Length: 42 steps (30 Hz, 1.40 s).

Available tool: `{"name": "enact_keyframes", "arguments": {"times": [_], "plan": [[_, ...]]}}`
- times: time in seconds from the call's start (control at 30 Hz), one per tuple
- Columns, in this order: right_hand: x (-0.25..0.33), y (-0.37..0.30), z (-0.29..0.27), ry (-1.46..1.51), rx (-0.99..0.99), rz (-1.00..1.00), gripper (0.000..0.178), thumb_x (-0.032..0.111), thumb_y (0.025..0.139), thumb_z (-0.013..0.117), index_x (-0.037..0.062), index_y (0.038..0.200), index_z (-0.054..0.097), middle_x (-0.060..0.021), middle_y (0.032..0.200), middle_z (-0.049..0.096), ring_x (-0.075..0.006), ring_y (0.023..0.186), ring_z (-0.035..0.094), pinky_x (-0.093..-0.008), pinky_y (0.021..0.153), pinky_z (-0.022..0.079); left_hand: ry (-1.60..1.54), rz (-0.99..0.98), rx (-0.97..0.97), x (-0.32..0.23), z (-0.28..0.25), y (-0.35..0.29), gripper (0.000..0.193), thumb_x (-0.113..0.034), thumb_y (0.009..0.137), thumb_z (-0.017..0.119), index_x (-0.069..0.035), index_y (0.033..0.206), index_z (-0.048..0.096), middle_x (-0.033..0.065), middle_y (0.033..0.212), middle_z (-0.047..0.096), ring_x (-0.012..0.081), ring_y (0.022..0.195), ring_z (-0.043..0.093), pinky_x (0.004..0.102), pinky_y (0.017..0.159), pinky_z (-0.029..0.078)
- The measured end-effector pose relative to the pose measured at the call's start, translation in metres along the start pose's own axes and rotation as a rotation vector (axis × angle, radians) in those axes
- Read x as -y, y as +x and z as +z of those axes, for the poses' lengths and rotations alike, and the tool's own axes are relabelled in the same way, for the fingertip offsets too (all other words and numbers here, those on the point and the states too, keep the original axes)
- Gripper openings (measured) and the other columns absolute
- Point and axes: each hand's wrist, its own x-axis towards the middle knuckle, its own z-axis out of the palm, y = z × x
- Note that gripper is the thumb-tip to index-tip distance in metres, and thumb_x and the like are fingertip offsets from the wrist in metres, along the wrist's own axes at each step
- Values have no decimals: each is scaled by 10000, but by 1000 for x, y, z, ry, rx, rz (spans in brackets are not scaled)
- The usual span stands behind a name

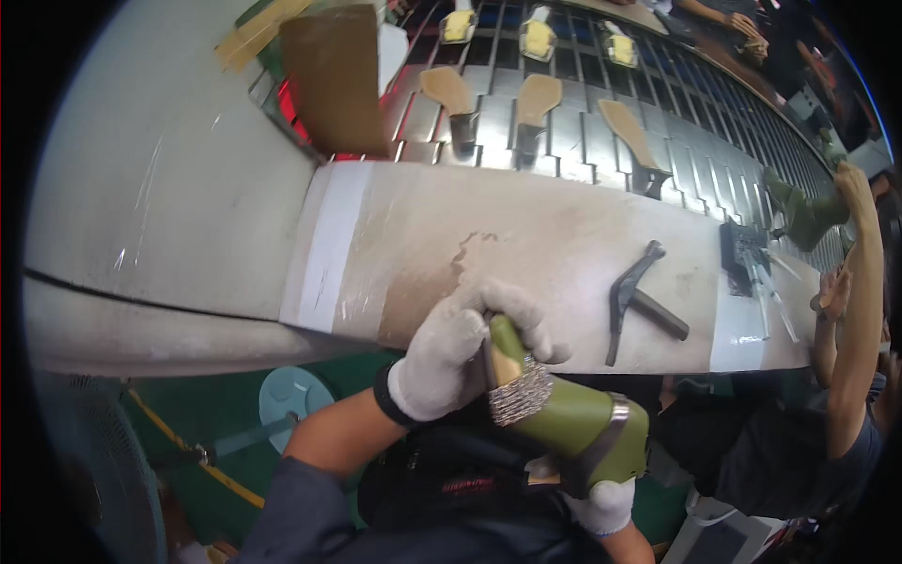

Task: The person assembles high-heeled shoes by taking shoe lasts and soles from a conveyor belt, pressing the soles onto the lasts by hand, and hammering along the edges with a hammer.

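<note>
A green shoe last is held tilted in front of my body. Over its toe part runs a sparkling, rhinestone-like strap, and a dark strap crosses nearer the other end. My left hand, in a white glove, is closed round the toe, with the thumb and fingers on both sides of it. At the ankle end my right hand, also gloved, grips the last from below; part of its fingers is hidden behind it. On the pale bench beyond lies a black hammer.
Shoe soles with heels lie on the slatted metal conveyor behind the bench. Yellow-topped pieces stand farther back. Left is a brown board. A dark holder with brushes sits right, beside a co-worker's arm and another green last.
</note>
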Motion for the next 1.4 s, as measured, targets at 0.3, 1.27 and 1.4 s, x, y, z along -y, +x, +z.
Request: {"name": "enact_keyframes", "arguments": {"times": [0.3,1.27,1.4], "plan": [[73,90,40,33,-222,-394,697,416,1035,695,-14,1556,521,-244,1333,717,-361,1040,771,-517,855,661,253,98,-271,9,-19,31,689,-521,1130,634,19,1549,545,203,1418,675,331,1317,671,476,1174,521],[231,294,-8,-1330,-701,-546,397,267,969,669,-42,1214,718,-252,1089,789,-356,986,792,-455,891,641,1684,308,372,28,8,59,643,-256,878,852,-74,1461,654,121,1248,720,339,1158,693,493,994,532],[214,228,8,-569,-329,-568,448,116,1043,544,-61,1451,599,-234,1152,742,-289,971,780,-405,855,675,1701,240,469,32,20,86,608,-235,892,836,-70,1449,655,119,1242,713,334,1135,698,483,962,540]]}}
